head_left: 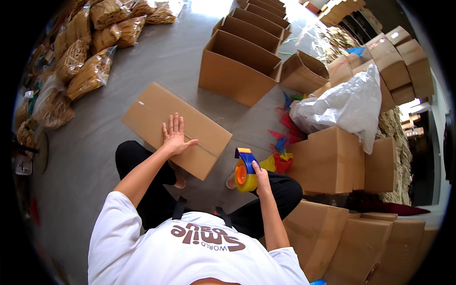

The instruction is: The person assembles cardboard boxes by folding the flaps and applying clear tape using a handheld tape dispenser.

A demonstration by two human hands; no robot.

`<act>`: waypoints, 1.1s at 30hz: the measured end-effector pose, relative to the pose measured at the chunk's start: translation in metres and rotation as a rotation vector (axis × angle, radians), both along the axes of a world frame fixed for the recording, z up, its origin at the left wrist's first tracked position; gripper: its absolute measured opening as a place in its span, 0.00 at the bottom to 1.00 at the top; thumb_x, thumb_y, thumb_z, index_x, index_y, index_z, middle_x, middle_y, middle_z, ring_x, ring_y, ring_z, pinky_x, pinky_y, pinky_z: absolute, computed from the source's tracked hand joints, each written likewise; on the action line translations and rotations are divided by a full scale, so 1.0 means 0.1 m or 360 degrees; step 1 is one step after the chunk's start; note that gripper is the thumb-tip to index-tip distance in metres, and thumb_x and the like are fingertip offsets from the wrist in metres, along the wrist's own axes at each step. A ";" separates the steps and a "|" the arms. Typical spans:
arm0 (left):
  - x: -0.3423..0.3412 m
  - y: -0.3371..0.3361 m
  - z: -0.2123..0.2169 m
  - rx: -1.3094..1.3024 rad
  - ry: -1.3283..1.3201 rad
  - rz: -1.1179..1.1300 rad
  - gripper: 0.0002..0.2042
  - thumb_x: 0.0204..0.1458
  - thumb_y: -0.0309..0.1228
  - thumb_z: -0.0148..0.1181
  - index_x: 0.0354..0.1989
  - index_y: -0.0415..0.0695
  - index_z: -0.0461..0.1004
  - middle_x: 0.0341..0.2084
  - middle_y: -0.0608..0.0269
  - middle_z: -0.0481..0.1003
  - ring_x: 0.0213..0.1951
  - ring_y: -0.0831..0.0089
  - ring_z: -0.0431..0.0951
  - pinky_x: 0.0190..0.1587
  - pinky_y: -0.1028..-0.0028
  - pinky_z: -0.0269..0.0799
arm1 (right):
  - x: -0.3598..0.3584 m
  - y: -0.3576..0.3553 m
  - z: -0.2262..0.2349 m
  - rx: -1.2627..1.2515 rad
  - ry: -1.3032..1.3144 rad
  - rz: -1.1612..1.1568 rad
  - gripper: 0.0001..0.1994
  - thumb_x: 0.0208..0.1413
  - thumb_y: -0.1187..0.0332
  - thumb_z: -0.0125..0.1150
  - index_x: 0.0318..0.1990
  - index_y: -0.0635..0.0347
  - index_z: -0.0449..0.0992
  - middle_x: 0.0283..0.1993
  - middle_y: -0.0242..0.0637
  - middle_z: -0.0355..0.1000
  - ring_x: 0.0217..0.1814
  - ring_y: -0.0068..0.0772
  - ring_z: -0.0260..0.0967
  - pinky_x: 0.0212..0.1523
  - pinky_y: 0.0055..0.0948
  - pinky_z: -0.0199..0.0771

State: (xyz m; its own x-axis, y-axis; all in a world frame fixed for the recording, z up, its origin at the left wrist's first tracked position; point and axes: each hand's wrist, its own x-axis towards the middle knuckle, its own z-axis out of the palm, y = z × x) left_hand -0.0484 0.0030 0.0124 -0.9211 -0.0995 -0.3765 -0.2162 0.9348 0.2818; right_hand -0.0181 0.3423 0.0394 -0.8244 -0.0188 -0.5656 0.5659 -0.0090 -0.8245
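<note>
A closed brown cardboard box point(204, 130) lies in front of me on the grey floor, turned at a slant. Flat on its top, close to the centre seam, rests my left hand point(175, 141) with the fingers spread. My right hand point(261, 178) is wrapped round a tape dispenser point(245, 172), blue and yellow with an orange hub, held over my right knee. The dispenser is apart from the box. A small pale mark shows near the box's far left end.
A row of open cardboard boxes point(232, 71) stands ahead. Clear bags of tan strips point(92, 71) are heaped at far left. On the right are stacked boxes point(327, 161), a clear plastic sheet point(342, 102) and coloured pennants point(285, 159); more cartons point(318, 232) stand near right.
</note>
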 end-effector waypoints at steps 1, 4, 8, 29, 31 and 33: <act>0.03 0.08 0.01 0.0002 -0.0010 0.0002 0.57 0.40 0.70 0.44 0.65 0.38 0.27 0.66 0.52 0.21 0.66 0.57 0.15 0.63 0.51 0.15 | -0.03 0.09 0.14 -0.0037 0.0071 -0.0082 0.23 0.54 0.49 0.56 0.37 0.66 0.73 0.32 0.36 0.73 0.31 0.25 0.72 0.34 0.24 0.71; 0.10 0.33 0.06 0.0050 -0.0021 -0.0073 0.58 0.39 0.70 0.46 0.65 0.36 0.28 0.65 0.49 0.20 0.65 0.53 0.13 0.62 0.49 0.15 | -0.02 0.37 0.63 -0.0195 0.0254 -0.0227 0.20 0.55 0.54 0.55 0.39 0.65 0.72 0.35 0.34 0.72 0.34 0.23 0.71 0.39 0.23 0.71; 0.22 0.75 0.12 0.0126 -0.0049 -0.0221 0.58 0.39 0.67 0.51 0.65 0.37 0.29 0.65 0.48 0.20 0.65 0.52 0.13 0.62 0.49 0.15 | 0.04 0.75 1.03 -0.0178 0.0578 -0.0477 0.18 0.56 0.58 0.54 0.45 0.66 0.70 0.41 0.37 0.71 0.42 0.25 0.70 0.47 0.25 0.69; 0.13 -1.15 -0.44 0.0039 0.0228 0.0657 0.50 0.40 0.55 0.61 0.67 0.47 0.38 0.62 0.54 0.54 0.63 0.56 0.51 0.59 0.49 0.45 | -0.66 3.12 0.99 0.2735 0.0121 -0.0655 0.32 0.43 0.60 0.64 0.55 0.65 0.61 0.54 0.53 0.63 0.60 0.51 0.56 0.61 0.55 0.47; 0.14 -1.13 -0.51 0.0061 0.0337 0.0646 0.47 0.40 0.53 0.62 0.66 0.50 0.42 0.58 0.54 0.59 0.60 0.54 0.57 0.57 0.51 0.51 | -0.74 2.89 0.93 0.2832 0.0076 -0.0723 0.37 0.44 0.61 0.63 0.60 0.65 0.52 0.62 0.55 0.51 0.67 0.53 0.44 0.64 0.56 0.41; 0.10 -0.95 -0.30 0.0084 0.0266 0.0655 0.44 0.40 0.51 0.62 0.64 0.49 0.47 0.57 0.55 0.60 0.59 0.55 0.58 0.58 0.50 0.47 | -0.67 2.48 1.04 0.2847 0.0494 -0.0590 0.42 0.46 0.63 0.61 0.64 0.64 0.43 0.67 0.58 0.41 0.70 0.58 0.35 0.66 0.54 0.37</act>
State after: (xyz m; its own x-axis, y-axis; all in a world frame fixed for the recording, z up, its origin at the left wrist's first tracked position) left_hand -0.0388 -0.0919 -0.0177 -0.8573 -0.4553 -0.2402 -0.5147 0.7638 0.3894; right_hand -0.0851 0.5903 0.1432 -0.7115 0.5411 0.4482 0.5839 0.8102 -0.0511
